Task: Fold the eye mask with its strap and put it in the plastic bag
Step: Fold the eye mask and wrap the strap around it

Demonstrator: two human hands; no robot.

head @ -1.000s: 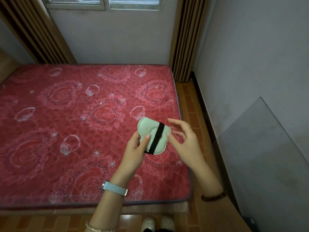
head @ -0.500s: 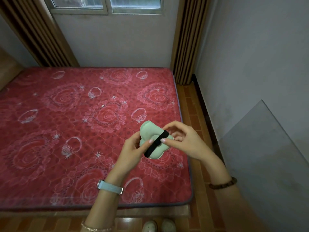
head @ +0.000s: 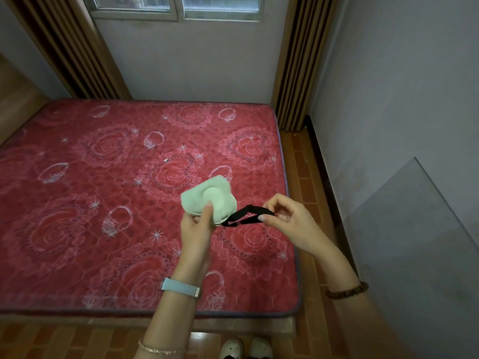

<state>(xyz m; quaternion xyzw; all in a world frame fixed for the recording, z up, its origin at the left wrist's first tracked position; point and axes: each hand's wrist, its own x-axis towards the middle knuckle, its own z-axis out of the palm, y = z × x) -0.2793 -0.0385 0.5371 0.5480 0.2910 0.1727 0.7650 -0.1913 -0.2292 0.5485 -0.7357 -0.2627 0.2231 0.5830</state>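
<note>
A pale green eye mask, folded in half, is held above the red mattress. My left hand grips it from below, thumb pressed on its front. The black elastic strap stretches out to the right from the mask's lower corner. My right hand pinches the strap's far end between thumb and forefinger, pulling it taut. No plastic bag is in view.
A red rose-patterned mattress fills the left and middle. A small white scrap lies on it. A grey sheet leans on the right wall. Brown tiled floor runs between bed and wall. Curtains flank the window.
The strap, earlier wrapped across the folded mask, has been pulled off to the right by my right hand. The mask has tilted in my left hand.
</note>
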